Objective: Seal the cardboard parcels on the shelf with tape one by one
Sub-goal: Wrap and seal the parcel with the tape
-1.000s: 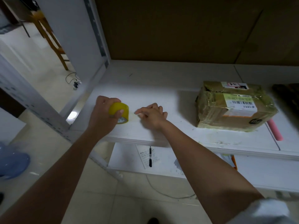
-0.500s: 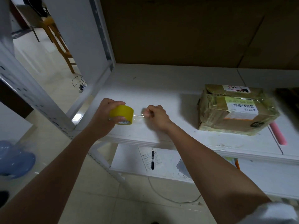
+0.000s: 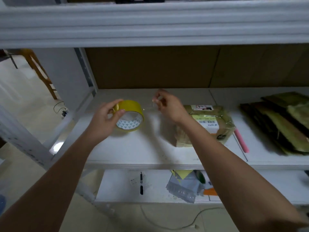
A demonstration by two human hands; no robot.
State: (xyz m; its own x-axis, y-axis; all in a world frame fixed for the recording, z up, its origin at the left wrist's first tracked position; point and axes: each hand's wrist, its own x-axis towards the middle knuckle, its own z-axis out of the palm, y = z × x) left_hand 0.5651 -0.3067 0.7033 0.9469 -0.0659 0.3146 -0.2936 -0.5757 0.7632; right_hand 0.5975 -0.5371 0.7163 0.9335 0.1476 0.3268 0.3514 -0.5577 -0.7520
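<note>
My left hand [image 3: 104, 121] grips a yellow tape roll [image 3: 131, 114] above the white shelf [image 3: 133, 148], its core facing me. My right hand [image 3: 168, 104] pinches the clear tape end, drawn a short way out to the right of the roll. A taped cardboard parcel [image 3: 209, 124] with a barcode label lies on the shelf just right of my right wrist, partly hidden by my forearm.
Flattened dark parcels [image 3: 280, 124] are stacked at the shelf's right end, with a pink stick [image 3: 241, 141] beside the parcel. A lower shelf holds a black pen [image 3: 141, 183] and plastic bags [image 3: 185, 186]. An upper shelf edge [image 3: 150, 25] spans the top. A cable lies on the floor.
Both hands lifted off the shelf with the roll. My right hand pulled the tape end up and to the right. The view tilted up, revealing the upper shelf.
</note>
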